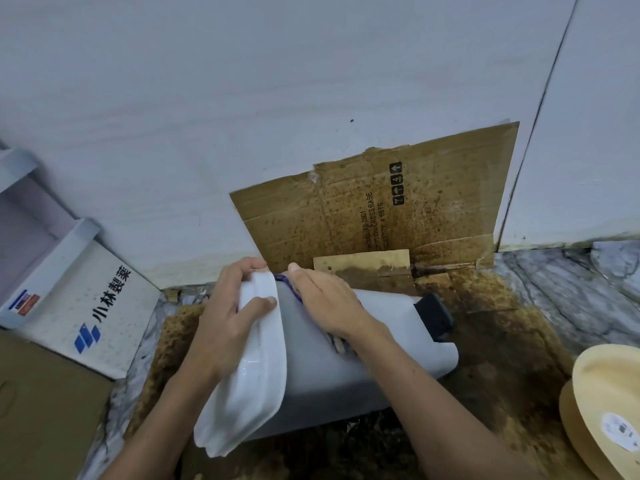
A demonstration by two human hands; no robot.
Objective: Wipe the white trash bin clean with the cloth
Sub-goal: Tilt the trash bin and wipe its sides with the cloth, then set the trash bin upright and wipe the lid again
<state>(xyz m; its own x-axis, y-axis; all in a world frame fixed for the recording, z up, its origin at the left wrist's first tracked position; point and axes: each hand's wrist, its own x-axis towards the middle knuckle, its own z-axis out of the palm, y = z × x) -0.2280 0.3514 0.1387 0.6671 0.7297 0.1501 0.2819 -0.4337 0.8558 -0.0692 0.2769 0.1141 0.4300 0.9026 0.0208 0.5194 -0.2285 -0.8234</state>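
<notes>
- Stained cardboard (pixel 374 216) leaned on a pale wall; more soiled board covered the marble floor (pixel 571 289).
- White trash bin (pixel 346 355) lay on its side there, lid (pixel 256 358) swung open.
- Left hand (pixel 228 317): grip curled round the lid's top edge.
- Right hand (pixel 329 306): flat, pressing a dark-edged cloth (pixel 291 289) onto the bin's side.
- Best kept: lid steadied firmly, strokes running toward the base.

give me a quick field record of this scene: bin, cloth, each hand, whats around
bin: white trash bin lying on its side on stained cardboard
lid: white lid at the bin's left end
left hand: left hand grips the lid's top edge
right hand: right hand presses the cloth on the bin's side
cloth: mostly hidden under that hand
around: cardboard sheet against the wall, white box at left
</notes>
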